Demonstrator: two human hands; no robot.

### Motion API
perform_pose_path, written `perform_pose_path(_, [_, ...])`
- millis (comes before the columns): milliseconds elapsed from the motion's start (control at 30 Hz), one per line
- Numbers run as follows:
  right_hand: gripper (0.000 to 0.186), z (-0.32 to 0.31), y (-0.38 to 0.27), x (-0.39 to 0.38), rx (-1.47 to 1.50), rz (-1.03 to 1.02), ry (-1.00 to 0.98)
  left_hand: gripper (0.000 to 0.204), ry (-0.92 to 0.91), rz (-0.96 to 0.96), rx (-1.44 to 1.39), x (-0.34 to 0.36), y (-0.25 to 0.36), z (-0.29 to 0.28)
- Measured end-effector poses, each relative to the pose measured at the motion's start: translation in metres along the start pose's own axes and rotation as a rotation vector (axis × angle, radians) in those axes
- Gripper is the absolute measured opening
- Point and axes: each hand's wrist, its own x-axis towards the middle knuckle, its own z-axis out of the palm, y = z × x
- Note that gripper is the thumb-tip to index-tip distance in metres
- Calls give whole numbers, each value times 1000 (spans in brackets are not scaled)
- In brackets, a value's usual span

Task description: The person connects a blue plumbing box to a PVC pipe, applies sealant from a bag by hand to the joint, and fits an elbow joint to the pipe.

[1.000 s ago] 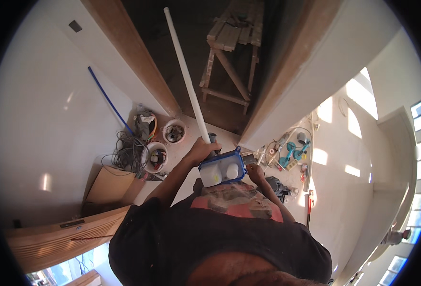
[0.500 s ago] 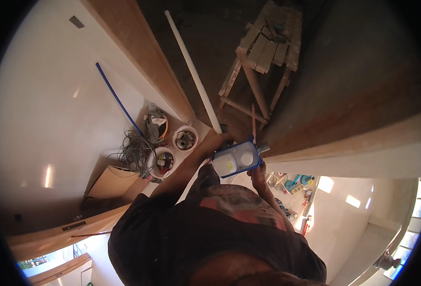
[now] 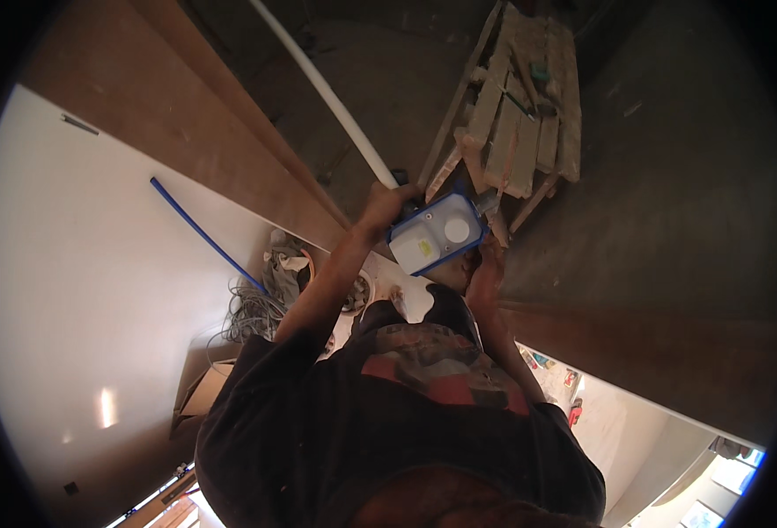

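Blue-edged box (image 3: 438,231) sits between right fingers (image 3: 491,253) and left fingers (image 3: 399,195) gripping white pipe (image 3: 344,114).

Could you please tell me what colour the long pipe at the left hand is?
The long pipe is white, showing best in the head view.

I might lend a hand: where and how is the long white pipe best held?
Probably with a wrapped grip around the white pipe beyond the left hand, coming from the left: its exposed stretch there is slim and straight and slants away toward the picture's upper left.
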Motion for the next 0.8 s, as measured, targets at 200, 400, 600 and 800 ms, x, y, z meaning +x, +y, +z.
perform_pose_path(200, [25, 39, 4, 59, -23, -1, -85, 22, 99, -32, -106, 58, 32, -23])
perform_pose_path(400, [40, 91, -7, 124, -119, -143, -112, 19, 178, 1, -221, 134, 48, -40])
perform_pose_path(600, [40, 132, -33, 211, -270, -281, -259, 18, 261, 24, -300, 231, 77, -30])
perform_pose_path(800, [36, 161, -58, 307, -189, -313, -327, 19, 258, 46, -334, 339, 105, -25])
